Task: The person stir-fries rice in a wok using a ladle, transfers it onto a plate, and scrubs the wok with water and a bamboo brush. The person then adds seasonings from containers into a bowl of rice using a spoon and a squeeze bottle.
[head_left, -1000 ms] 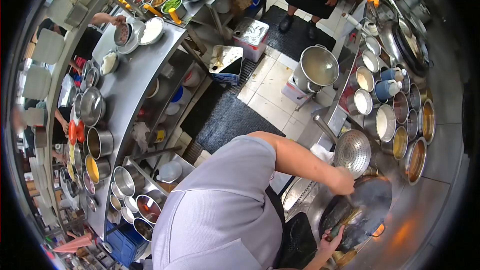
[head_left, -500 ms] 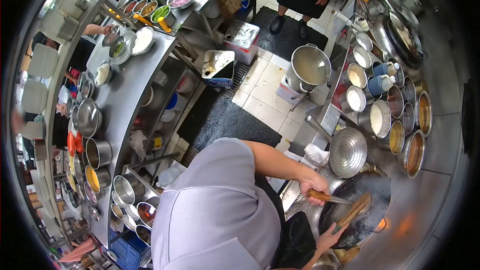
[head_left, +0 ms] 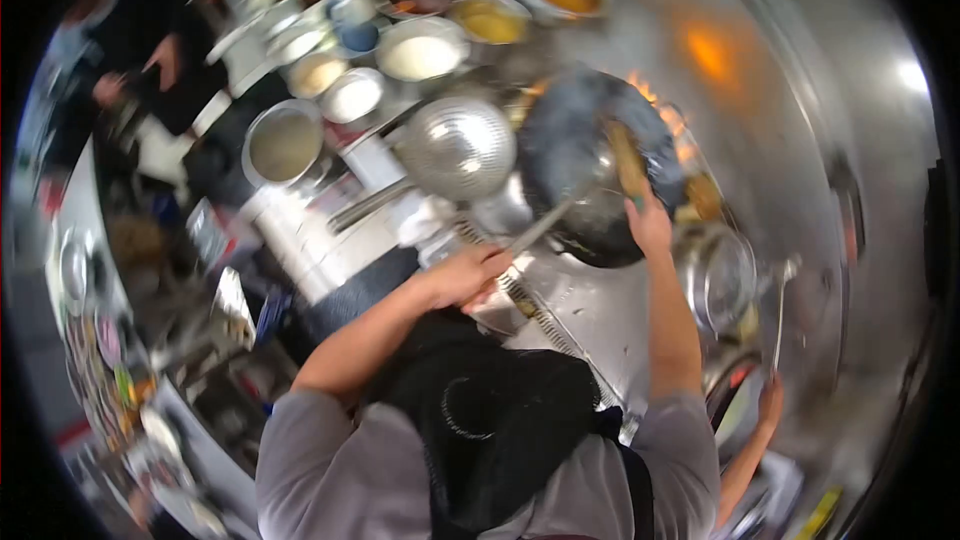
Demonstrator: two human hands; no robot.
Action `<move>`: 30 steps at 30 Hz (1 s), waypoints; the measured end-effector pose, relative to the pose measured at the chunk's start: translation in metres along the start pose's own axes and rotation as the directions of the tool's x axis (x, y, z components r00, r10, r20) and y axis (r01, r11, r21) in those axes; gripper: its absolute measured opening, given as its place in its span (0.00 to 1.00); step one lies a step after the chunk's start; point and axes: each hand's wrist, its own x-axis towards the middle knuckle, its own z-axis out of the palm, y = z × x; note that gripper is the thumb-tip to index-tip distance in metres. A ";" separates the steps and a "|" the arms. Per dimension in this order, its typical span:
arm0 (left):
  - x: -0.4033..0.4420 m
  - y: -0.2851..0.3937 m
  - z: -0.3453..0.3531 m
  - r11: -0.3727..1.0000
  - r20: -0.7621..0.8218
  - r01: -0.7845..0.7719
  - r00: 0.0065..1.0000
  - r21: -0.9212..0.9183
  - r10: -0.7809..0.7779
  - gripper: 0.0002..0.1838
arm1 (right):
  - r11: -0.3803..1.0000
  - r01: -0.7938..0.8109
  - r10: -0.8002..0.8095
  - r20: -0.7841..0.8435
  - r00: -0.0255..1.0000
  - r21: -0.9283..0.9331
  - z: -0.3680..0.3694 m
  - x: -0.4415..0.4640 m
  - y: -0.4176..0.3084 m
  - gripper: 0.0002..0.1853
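My left hand (head_left: 468,278) is closed around the handle of a long metal ladle (head_left: 545,227), near the front edge of the stove. The ladle's far end reaches into a dark wok (head_left: 565,130) and is blurred. My right hand (head_left: 650,222) grips a bamboo wok brush (head_left: 628,162) at its near end, with the bristles down inside the wok. Smoke or steam hangs over the wok. Flames (head_left: 672,120) rise along its far right rim.
A perforated strainer (head_left: 460,148) lies left of the wok. Behind it stand several containers of sauces and powders (head_left: 422,52). A large pot (head_left: 285,145) sits further left. One person (head_left: 150,60) stands upper left; another person's hand (head_left: 770,400) holds a long-handled tool at right.
My view has swung round so the wok sits ahead of me, with both arms in sight. Flames now show at the wok's rim. Both hands keep hold of the ladle and brush.
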 end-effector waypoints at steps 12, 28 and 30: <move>0.055 -0.032 -0.043 0.990 0.033 -0.041 0.999 0.138 0.037 0.13 | 0.834 -0.240 0.368 -0.176 0.913 0.497 -0.117 0.019 0.039 0.34; 0.062 -0.021 -0.027 0.997 0.072 -0.048 0.996 0.064 0.044 0.20 | 0.959 -0.274 0.281 0.124 0.952 -0.075 -0.045 -0.018 -0.011 0.36; 0.069 -0.030 -0.032 0.984 0.037 -0.091 0.996 0.155 0.086 0.19 | 0.945 -0.262 0.306 0.250 0.919 -0.194 -0.050 -0.004 0.025 0.36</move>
